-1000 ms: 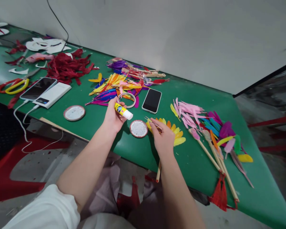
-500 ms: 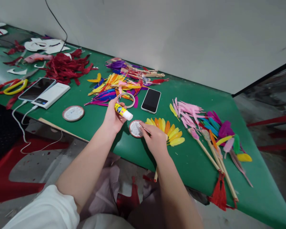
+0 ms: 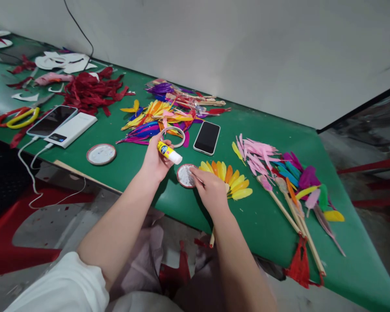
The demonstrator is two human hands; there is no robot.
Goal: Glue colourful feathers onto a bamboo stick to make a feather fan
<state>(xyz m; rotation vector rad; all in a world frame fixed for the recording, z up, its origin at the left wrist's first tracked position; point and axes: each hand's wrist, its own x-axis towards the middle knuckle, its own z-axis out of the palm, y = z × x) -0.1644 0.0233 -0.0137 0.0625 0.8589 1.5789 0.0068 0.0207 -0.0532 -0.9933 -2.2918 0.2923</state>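
My left hand [image 3: 157, 161] is closed around a yellow glue stick [image 3: 166, 150] whose white end points right. Just behind the fingers is a pale roll of tape [image 3: 180, 138]; whether they touch it I cannot tell. My right hand [image 3: 211, 188] has its fingertips pinched together over the right edge of a small round dish [image 3: 184, 176] with a whitish, mottled surface. What the pinch holds is too small to name. Partly beneath this hand lies a fan of yellow and orange feathers [image 3: 235, 182], with a wooden handle [image 3: 212, 239] sticking out below the wrist.
A phone [image 3: 207, 138], mixed feathers [image 3: 156, 110] and pink feathers [image 3: 258, 149] lie on the green table [image 3: 133, 169]. At right are wooden sticks [image 3: 281, 206] with a red tassel [image 3: 299, 264]. Leftward are another round dish [image 3: 100, 154], a power bank [image 3: 71, 129] and scissors [image 3: 22, 118].
My right fingertips shift very slightly over the dish. My left hand keeps its hold on the glue stick; the whole view moves a few pixels.
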